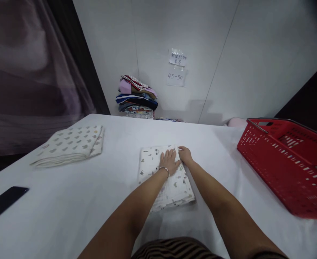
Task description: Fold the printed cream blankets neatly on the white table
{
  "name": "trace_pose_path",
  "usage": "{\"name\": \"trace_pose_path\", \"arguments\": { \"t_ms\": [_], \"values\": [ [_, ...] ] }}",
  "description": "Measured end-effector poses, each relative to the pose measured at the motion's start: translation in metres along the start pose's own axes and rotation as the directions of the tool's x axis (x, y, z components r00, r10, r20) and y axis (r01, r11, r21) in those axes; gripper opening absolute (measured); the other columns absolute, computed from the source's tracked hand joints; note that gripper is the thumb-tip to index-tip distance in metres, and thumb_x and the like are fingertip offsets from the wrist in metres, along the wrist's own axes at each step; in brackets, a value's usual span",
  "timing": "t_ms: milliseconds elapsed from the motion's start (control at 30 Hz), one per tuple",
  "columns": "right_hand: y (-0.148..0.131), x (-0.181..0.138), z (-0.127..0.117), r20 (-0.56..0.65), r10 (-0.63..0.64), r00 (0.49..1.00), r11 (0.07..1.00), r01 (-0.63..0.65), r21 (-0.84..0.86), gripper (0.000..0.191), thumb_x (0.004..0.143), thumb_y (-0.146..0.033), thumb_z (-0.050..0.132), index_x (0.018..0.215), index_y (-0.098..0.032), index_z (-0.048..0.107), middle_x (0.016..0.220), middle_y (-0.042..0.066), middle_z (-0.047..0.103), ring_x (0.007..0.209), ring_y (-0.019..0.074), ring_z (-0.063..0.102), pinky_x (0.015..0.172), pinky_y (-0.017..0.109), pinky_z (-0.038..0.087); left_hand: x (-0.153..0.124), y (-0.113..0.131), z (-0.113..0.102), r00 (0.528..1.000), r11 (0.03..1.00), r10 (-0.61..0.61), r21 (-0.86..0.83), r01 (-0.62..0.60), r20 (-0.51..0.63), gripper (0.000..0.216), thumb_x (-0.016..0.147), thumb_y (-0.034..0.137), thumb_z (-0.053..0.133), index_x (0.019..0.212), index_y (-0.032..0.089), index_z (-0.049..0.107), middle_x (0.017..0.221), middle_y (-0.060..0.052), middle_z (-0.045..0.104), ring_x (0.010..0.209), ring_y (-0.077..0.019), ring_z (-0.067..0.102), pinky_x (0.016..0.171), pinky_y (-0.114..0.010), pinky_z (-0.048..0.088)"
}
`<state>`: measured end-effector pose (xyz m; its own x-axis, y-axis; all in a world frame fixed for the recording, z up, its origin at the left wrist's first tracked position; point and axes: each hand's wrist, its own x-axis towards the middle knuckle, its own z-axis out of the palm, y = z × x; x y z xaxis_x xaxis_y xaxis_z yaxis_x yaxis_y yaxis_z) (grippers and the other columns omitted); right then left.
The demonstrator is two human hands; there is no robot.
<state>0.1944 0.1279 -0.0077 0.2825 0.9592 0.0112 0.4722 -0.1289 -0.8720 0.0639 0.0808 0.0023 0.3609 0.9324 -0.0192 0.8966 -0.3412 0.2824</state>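
Observation:
A folded white cloth with small printed shapes (150,162) lies on the white table (66,208) in front of me. My left hand (169,161), with a bracelet at the wrist, rests flat on top of it, fingers stretched out. My right hand (185,154) sits at the cloth's far right corner with its fingers curled down onto the edge; whether it pinches the fabric I cannot make out. A second folded patterned cloth (72,144) lies at the left of the table, apart from both hands.
A red plastic basket (288,162) stands at the right of the table. A stack of folded colourful cloths (136,97) sits against the back wall beneath two paper notes (177,57). A dark flat object (1,203) lies at the table's left edge.

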Motion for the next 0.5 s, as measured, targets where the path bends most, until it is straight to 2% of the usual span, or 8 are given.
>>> {"name": "trace_pose_path", "arguments": {
  "t_ms": [67,133,200,267,333,400,500],
  "values": [
    [-0.01,-0.007,-0.002,-0.011,-0.04,0.999,0.998,0.04,-0.041,0.041,0.071,-0.013,0.046,0.108,-0.011,0.062,0.101,0.01,0.066,0.097,0.022,0.059,0.092,0.036,0.042,0.001,0.002,-0.003,1.0,1.0,-0.003,-0.02,0.004,0.029,0.067,0.085,0.055,0.022,0.142,0.02,0.021,0.151,-0.004,0.016,0.138,-0.024,0.007,0.111,-0.049,0.005],
    [-0.022,-0.017,-0.003,0.006,-0.16,0.987,0.984,0.16,-0.082,0.042,0.077,-0.018,0.045,0.117,-0.014,0.058,0.121,0.009,0.057,0.114,0.0203,0.05,0.102,0.035,0.034,0.002,0.003,-0.009,0.998,0.998,-0.007,-0.056,0.01,0.055,0.063,0.086,0.049,0.024,0.142,0.021,0.022,0.15,-0.004,0.018,0.138,-0.0236,0.01,0.111,-0.049,0.008],
    [-0.033,-0.028,-0.001,0.09,-0.339,0.937,0.93,0.348,-0.117,0.044,0.083,-0.027,0.042,0.125,-0.016,0.052,0.134,0.007,0.047,0.124,0.0179,0.04,0.107,0.033,0.028,0.001,0.001,-0.018,0.998,0.997,0.001,-0.072,0.004,0.061,0.058,0.085,0.04,0.028,0.141,0.022,0.025,0.149,-0.004,0.022,0.137,-0.0231,0.014,0.11,-0.048,0.012],
    [-0.039,-0.038,0.003,0.219,-0.464,0.858,0.853,0.5,-0.149,0.05,0.087,-0.038,0.039,0.132,-0.016,0.045,0.14,0.007,0.039,0.129,0.0173,0.033,0.109,0.033,0.025,-0.002,-0.008,-0.029,1.0,0.999,-0.015,-0.04,0.016,0.025,0.057,0.084,0.033,0.032,0.139,0.021,0.03,0.148,-0.005,0.025,0.137,-0.0233,0.015,0.11,-0.048,0.011],
    [-0.038,-0.044,0.008,0.323,-0.472,0.82,0.803,0.552,-0.228,0.057,0.089,-0.045,0.035,0.136,-0.014,0.038,0.144,0.009,0.031,0.133,0.0191,0.026,0.109,0.036,0.022,-0.005,-0.024,-0.037,0.997,0.998,-0.064,0.017,0.065,-0.047,0.056,0.082,0.033,0.034,0.137,0.018,0.034,0.149,-0.006,0.022,0.138,-0.0236,0.01,0.111,-0.049,0.005],
    [-0.031,-0.049,0.013,0.374,-0.409,0.832,0.75,0.54,-0.381,0.062,0.089,-0.05,0.033,0.138,-0.012,0.034,0.145,0.012,0.027,0.135,0.0233,0.02,0.109,0.042,0.019,-0.01,-0.043,-0.04,0.983,0.986,-0.156,0.053,0.161,-0.093,0.058,0.083,0.039,0.032,0.137,0.016,0.033,0.15,-0.007,0.019,0.138,-0.0236,0.005,0.111,-0.05,0.0],
    [-0.016,-0.053,0.02,0.39,-0.353,0.851,0.607,0.525,-0.596,0.063,0.09,-0.051,0.034,0.138,-0.01,0.032,0.146,0.014,0.023,0.135,0.0283,0.016,0.107,0.051,0.015,-0.016,-0.068,-0.034,0.963,0.962,-0.268,0.052,0.27,-0.041,0.068,0.084,0.053,0.024,0.141,0.017,0.025,0.151,-0.006,0.015,0.139,-0.0236,0.003,0.11,-0.051,-0.001]
  ]
}}
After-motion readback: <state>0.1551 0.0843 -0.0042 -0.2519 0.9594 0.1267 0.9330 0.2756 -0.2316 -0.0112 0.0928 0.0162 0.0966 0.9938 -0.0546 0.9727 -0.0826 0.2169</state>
